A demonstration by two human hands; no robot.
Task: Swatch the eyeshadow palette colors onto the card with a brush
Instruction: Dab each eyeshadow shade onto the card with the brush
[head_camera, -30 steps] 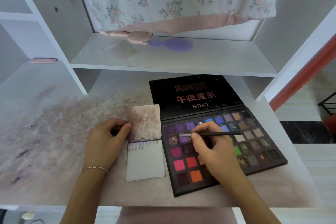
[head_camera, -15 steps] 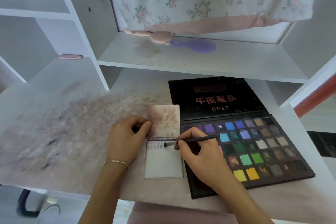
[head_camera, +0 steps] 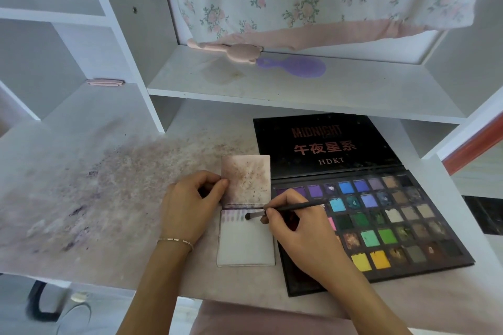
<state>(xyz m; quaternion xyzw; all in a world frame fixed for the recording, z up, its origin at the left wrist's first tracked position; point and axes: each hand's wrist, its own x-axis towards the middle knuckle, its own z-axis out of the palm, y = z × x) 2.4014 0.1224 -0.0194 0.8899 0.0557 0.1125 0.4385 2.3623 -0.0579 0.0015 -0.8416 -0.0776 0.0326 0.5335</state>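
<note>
Palette [head_camera: 381,226] — one; card [head_camera: 246,245] — one; brush [head_camera: 288,209] — one; two hands.

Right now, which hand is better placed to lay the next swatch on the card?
Right. The right hand grips the brush, its tip already on the card; the left hand steadies the card's stained upper flap.

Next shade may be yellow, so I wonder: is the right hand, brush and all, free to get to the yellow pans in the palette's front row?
Probably yes. The right hand holds the brush at the card, and the yellow pans lie uncovered just beside its wrist.
</note>
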